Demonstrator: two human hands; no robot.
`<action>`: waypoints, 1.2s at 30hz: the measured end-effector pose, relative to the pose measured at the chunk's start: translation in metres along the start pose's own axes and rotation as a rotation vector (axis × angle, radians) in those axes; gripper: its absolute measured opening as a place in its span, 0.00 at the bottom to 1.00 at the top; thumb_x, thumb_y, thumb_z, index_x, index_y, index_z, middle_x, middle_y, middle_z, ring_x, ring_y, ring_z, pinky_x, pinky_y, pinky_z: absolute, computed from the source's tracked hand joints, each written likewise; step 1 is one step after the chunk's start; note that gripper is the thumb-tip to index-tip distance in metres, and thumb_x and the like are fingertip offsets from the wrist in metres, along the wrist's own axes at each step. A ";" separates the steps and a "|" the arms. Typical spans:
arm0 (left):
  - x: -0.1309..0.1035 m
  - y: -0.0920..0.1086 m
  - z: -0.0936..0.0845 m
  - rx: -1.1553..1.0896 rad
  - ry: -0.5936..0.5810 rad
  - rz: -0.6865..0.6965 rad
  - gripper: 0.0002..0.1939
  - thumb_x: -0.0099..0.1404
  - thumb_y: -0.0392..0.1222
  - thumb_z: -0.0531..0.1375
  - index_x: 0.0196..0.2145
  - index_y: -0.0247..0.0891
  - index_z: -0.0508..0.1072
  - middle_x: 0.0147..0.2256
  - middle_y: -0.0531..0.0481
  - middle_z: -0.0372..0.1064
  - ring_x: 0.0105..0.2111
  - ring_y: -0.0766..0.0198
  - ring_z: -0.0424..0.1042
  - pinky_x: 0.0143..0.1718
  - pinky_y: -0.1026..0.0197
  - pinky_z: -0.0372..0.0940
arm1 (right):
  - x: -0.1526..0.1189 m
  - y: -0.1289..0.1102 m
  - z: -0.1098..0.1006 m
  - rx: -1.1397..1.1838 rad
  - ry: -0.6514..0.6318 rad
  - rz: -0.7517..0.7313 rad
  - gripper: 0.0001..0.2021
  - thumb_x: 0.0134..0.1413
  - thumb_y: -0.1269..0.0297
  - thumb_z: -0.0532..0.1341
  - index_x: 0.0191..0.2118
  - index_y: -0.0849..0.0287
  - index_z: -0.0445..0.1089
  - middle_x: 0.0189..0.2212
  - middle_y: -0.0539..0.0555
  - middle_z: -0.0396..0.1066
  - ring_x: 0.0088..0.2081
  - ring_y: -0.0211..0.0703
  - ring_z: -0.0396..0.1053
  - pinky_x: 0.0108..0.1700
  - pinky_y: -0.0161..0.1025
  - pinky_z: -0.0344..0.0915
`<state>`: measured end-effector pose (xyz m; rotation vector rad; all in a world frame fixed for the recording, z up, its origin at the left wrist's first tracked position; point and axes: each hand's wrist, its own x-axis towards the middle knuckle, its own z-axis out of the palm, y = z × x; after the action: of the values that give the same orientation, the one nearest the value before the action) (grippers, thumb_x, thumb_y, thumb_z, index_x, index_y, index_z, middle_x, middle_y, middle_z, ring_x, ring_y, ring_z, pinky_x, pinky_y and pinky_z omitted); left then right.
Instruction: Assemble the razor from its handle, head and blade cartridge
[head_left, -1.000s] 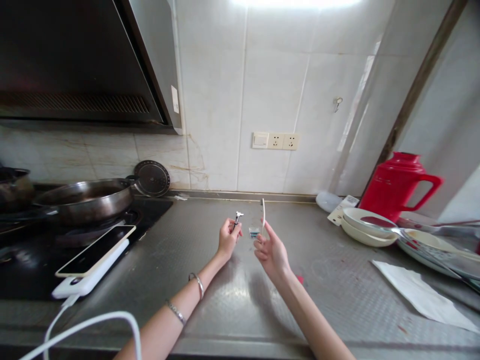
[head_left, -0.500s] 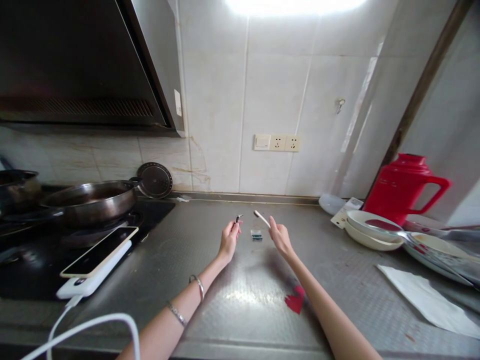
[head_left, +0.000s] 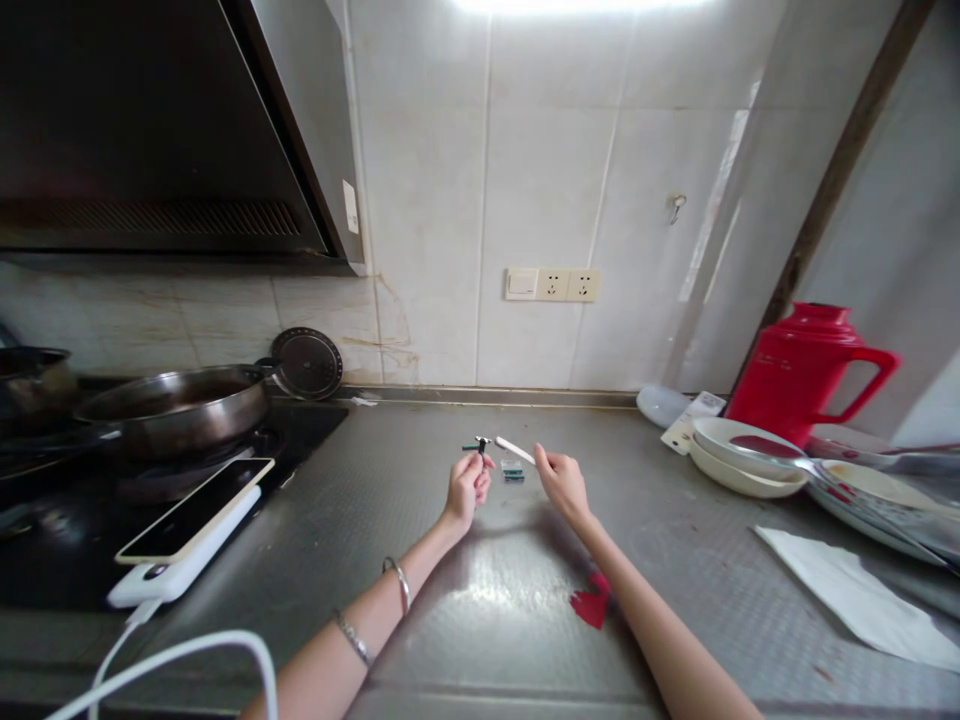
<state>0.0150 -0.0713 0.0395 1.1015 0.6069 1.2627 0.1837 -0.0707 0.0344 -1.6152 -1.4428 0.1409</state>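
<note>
Both hands holding small parts over mid-counter, tips nearly meeting.

Left fingers are clamping the black-handled tool (head_left: 482, 449), metal head pointing up; a thin green strip is showing left of the head, can't tell if joined. Right fingers are pinching the near end of the white stick (head_left: 516, 450), its far end tilting left, just beside the head, a slim gap showing. Left hand (head_left: 466, 490) and right hand (head_left: 564, 483) are staying apart, with the small clear case (head_left: 512, 470) lying between them on the steel counter (head_left: 675, 560).

A red patch (head_left: 591, 600) is sitting nearer, beside the right forearm. Steel is running left to the hob (head_left: 45, 560) edge, where the phone (head_left: 196, 508) is resting on a power bank (head_left: 161, 585), pan (head_left: 187, 410) behind. Right side: bowls (head_left: 742, 478) and red thermos (head_left: 799, 370) are bounding the far part, white paper (head_left: 855, 595) the near. Wall (head_left: 555, 180) is closing off the far edge.
</note>
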 end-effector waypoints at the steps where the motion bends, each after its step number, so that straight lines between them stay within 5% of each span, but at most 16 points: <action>1: 0.000 0.001 0.000 -0.027 -0.002 -0.003 0.19 0.54 0.56 0.58 0.26 0.36 0.63 0.16 0.62 0.44 0.13 0.77 0.40 0.12 0.71 0.36 | 0.001 0.002 0.000 0.007 0.008 -0.003 0.27 0.54 0.44 0.44 0.13 0.58 0.51 0.12 0.49 0.51 0.17 0.34 0.48 0.21 0.33 0.43; 4: 0.001 0.002 0.002 -0.090 -0.034 -0.050 0.17 0.54 0.54 0.59 0.26 0.35 0.63 0.16 0.62 0.43 0.12 0.77 0.40 0.12 0.71 0.35 | 0.001 0.000 0.002 0.072 0.043 -0.031 0.28 0.54 0.43 0.43 0.13 0.58 0.49 0.12 0.48 0.49 0.17 0.33 0.47 0.21 0.33 0.43; 14: -0.006 0.003 0.004 -0.454 -0.394 -0.510 0.09 0.60 0.42 0.54 0.27 0.33 0.64 0.16 0.62 0.36 0.13 0.76 0.34 0.11 0.73 0.33 | 0.001 0.000 0.003 0.079 0.011 -0.124 0.28 0.54 0.44 0.44 0.13 0.58 0.50 0.12 0.48 0.48 0.19 0.33 0.47 0.22 0.34 0.42; 22: -0.003 0.008 0.003 -0.529 -0.340 -0.489 0.09 0.61 0.41 0.53 0.27 0.33 0.64 0.17 0.62 0.35 0.13 0.76 0.33 0.10 0.73 0.32 | 0.002 -0.002 -0.003 0.046 0.108 -0.070 0.26 0.56 0.47 0.43 0.14 0.58 0.48 0.13 0.47 0.48 0.18 0.33 0.45 0.23 0.34 0.42; 36: 0.000 0.017 -0.001 -0.491 -0.432 -0.446 0.10 0.60 0.42 0.55 0.26 0.34 0.62 0.17 0.62 0.36 0.13 0.76 0.34 0.10 0.73 0.34 | 0.003 -0.002 -0.003 0.066 0.050 -0.095 0.27 0.56 0.45 0.43 0.14 0.58 0.50 0.13 0.48 0.50 0.19 0.33 0.47 0.23 0.33 0.44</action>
<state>0.0068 -0.0724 0.0547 0.7351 0.1768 0.6987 0.1852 -0.0705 0.0384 -1.4842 -1.4591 0.0921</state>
